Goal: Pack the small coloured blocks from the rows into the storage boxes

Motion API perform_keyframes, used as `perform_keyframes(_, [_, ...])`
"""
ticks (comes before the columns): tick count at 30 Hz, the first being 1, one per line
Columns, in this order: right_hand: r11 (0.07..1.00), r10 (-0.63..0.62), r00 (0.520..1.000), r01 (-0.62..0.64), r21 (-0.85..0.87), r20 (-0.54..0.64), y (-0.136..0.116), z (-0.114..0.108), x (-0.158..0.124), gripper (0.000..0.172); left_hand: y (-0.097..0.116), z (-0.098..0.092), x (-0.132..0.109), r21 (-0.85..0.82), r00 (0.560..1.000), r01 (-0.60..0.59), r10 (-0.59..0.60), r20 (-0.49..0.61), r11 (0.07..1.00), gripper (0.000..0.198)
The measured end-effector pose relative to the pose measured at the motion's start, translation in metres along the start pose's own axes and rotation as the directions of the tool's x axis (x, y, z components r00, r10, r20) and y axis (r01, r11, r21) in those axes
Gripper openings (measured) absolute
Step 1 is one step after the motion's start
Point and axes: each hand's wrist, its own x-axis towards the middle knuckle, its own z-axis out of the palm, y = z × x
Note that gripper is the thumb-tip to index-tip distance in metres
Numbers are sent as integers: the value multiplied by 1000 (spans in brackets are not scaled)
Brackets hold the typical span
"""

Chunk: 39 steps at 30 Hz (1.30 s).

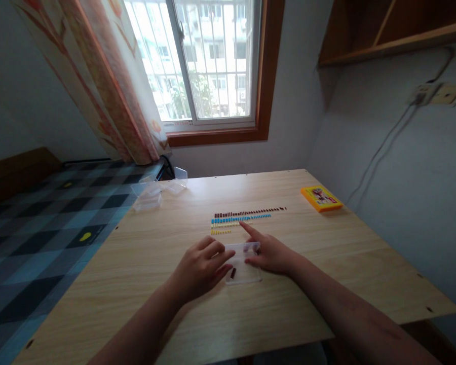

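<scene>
A shallow clear plastic box point(247, 278) lies on the table in front of me, with a small dark brown block point(233, 273) inside. My left hand point(205, 262) reaches over the box's left side, thumb and fingers apart, the thumb close to the brown block. At the right side, my right hand point(272, 252) grips the box between its thumb and curled fingers. Its index finger stretches forward to the rows of tiny blocks. Those rows run sideways: brown blocks point(247, 213), blue blocks point(228, 220), pale cream ones partly behind the finger, and a short yellow row point(220, 232).
Clear plastic box parts point(152, 195) are piled at the table's far left corner. A yellow-orange case point(321, 198) lies near the right edge. A bed with a checked cover point(34, 228) adjoins on the left. Beyond the table point(167, 324) is a window.
</scene>
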Motion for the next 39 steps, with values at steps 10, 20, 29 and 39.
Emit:
perform_keyframes(10, [999, -34, 999, 34, -29, 4, 0, 0, 0, 105, 8, 6, 2, -24, 994, -63, 65, 87, 998, 48])
perform_keyframes(20, [992, -73, 994, 64, -109, -85, 8, 13, 1, 121, -14, 19, -6, -159, 985, 74, -48, 164, 984, 60])
perform_keyframes(29, [948, -221, 962, 173, -266, -162, 21, 18, 2, 124, -15, 21, -5, -356, 942, 330, -281, 182, 874, 35])
perform_keyframes(39, [765, -464, 851, 243, -596, -248, 17, 17, 2, 99, -18, 24, -11, -229, 946, 306, -269, 180, 924, 61])
